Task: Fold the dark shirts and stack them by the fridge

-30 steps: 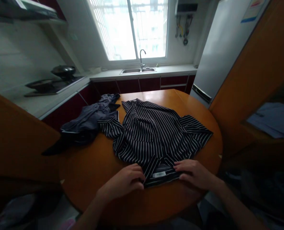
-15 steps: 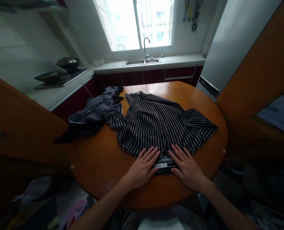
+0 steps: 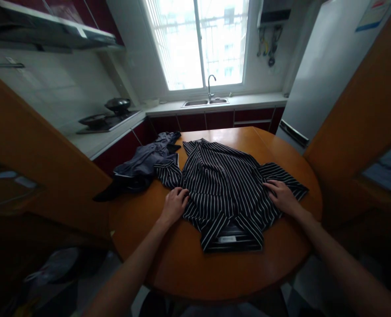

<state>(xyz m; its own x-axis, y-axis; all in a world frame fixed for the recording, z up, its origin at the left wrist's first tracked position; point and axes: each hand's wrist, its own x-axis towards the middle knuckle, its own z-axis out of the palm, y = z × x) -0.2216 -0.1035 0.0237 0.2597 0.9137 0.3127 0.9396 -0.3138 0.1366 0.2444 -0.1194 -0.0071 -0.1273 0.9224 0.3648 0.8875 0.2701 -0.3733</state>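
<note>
A black-and-white striped shirt lies spread on the round wooden table, its collar toward me and a pale label inside the neck. My left hand is at the shirt's left side below the sleeve, fingers curled closed on the cloth edge. Over on the right, my right hand has its bent fingers closed on the fabric near the right sleeve. Its thumb is mostly hidden.
A crumpled dark grey garment lies at the table's left edge, touching the striped sleeve. Beyond are a sink, a stove with a pan and a fridge. Wooden frames stand at both sides.
Both hands have left the collar and moved apart and away from me, to the shirt's two sides. The collar is now uncovered with its flaps spread. The view has tilted up.
</note>
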